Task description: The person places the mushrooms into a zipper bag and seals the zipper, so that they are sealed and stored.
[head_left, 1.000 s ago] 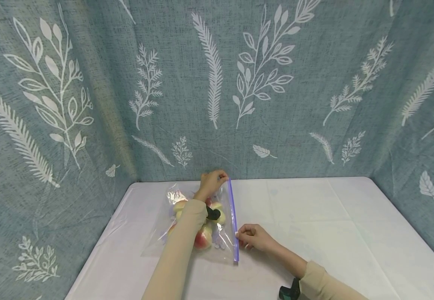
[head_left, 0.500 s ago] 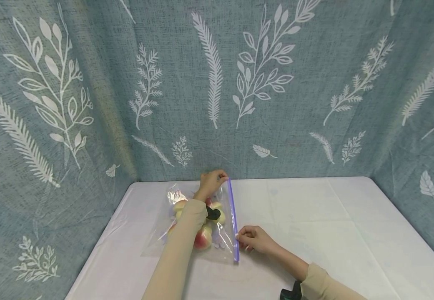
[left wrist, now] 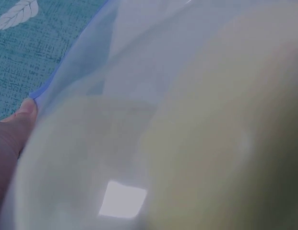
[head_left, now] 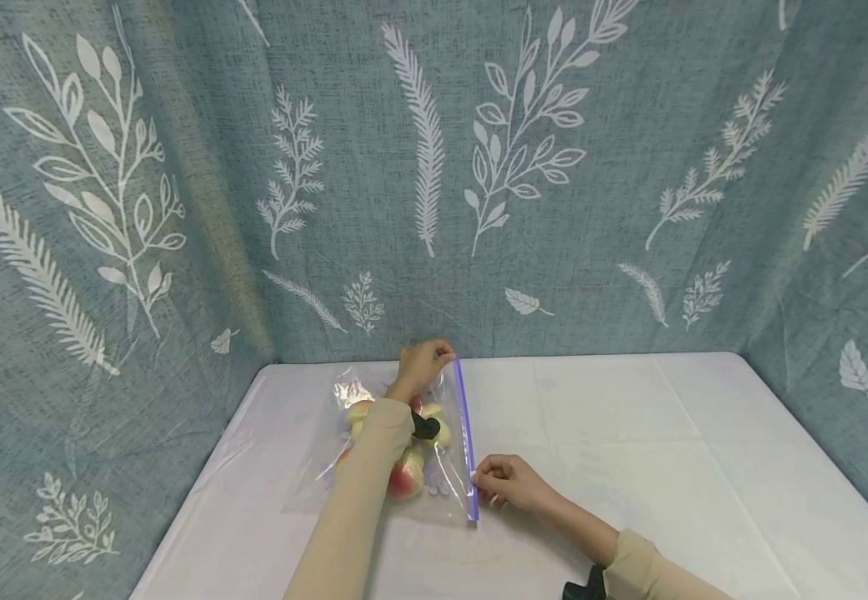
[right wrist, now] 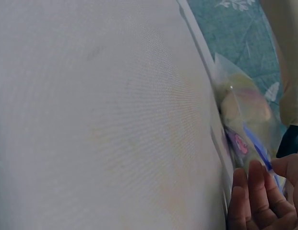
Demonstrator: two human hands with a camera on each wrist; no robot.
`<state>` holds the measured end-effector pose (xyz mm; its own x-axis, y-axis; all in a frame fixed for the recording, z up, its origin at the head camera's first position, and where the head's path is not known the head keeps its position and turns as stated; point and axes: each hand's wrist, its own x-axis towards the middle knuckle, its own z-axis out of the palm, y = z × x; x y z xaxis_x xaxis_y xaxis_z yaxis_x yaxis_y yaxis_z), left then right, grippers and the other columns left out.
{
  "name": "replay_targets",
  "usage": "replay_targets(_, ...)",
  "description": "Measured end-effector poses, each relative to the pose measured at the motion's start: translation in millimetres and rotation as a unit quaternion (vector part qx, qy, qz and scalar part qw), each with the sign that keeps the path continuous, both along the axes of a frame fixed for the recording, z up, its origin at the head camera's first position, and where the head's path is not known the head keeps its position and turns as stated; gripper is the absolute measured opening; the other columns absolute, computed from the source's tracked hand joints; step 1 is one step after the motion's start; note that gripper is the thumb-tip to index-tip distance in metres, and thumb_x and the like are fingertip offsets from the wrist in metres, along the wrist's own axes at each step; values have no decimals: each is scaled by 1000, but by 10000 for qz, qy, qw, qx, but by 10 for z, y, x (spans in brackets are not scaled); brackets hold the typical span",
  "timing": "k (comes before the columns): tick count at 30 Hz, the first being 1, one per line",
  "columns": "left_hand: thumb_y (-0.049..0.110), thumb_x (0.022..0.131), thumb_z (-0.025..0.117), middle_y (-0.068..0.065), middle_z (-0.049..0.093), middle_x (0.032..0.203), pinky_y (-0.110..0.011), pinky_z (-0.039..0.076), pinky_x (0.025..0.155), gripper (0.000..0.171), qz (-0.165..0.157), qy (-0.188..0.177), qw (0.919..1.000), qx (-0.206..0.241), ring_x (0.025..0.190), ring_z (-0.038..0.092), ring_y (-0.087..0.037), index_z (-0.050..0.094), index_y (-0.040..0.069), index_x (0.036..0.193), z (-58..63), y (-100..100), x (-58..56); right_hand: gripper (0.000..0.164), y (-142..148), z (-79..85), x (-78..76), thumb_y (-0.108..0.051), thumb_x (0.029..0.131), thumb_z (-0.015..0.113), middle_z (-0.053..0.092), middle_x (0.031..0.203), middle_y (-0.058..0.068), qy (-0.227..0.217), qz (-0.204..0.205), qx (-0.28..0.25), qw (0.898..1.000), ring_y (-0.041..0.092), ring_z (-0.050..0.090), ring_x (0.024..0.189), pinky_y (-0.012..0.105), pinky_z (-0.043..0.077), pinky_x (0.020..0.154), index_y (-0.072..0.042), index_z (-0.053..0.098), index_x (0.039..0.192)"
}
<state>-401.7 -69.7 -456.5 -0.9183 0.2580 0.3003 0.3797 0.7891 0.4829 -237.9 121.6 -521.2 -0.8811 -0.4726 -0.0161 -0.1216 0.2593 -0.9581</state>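
A clear zip bag (head_left: 306, 493) lies on the white table, its purple zip strip (head_left: 465, 417) along the right side. Several yellow and red peaches (head_left: 405, 477) are inside, partly hidden by my left forearm. My left hand (head_left: 420, 367) reaches across the bag and pinches the strip's far end; the left wrist view shows its thumb (left wrist: 28, 106) at the purple edge. Lower down, my right hand (head_left: 512, 482) pinches the strip between thumb and index finger, a little short of its near end. In the right wrist view the other fingers (right wrist: 256, 184) are loosely bent.
A white cloth covers the table (head_left: 629, 433). Behind it and along both sides hangs a blue-green curtain (head_left: 373, 167) with white leaf prints. Dark wrist straps (head_left: 587, 585) sit at both sleeve cuffs.
My right hand has slid slightly along the zip strip towards the near end. My left hand keeps its place at the far corner, and the bag lies as before.
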Motion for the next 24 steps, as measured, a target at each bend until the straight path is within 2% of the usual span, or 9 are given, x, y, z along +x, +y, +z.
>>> replay_targets(6,29,91,58,1,69,93,-51,29,98,15,-26,-9,10000,3,89,61,-20,66,17,91,11,1,12,20,-8,198,131,-11,92,56,64,74,17,24,81,-2,10000,13,57,65,23,51,53,8,58,87)
replay_targets(12,28,91,58,0,69,94,-51,29,98,14,-37,-44,9999,91,89,61,-20,66,16,91,23,-6,33,19,-6,243,175,-11,92,56,64,75,20,61,126,-7,9999,13,57,65,23,51,53,7,59,86)
replay_targets(16,26,91,58,0,69,96,-51,29,98,14,-31,-48,9999,108,91,61,-21,67,16,93,32,-9,39,19,-4,194,157,-11,92,56,64,75,19,74,154,53,9998,13,58,65,24,52,54,7,59,86)
replay_targets(24,28,92,56,1,69,99,-55,22,105,16,1,-178,9997,156,99,61,-21,67,16,94,32,-23,39,22,15,-64,60,-17,92,57,65,73,11,25,115,86,9999,11,58,64,23,51,53,4,60,87)
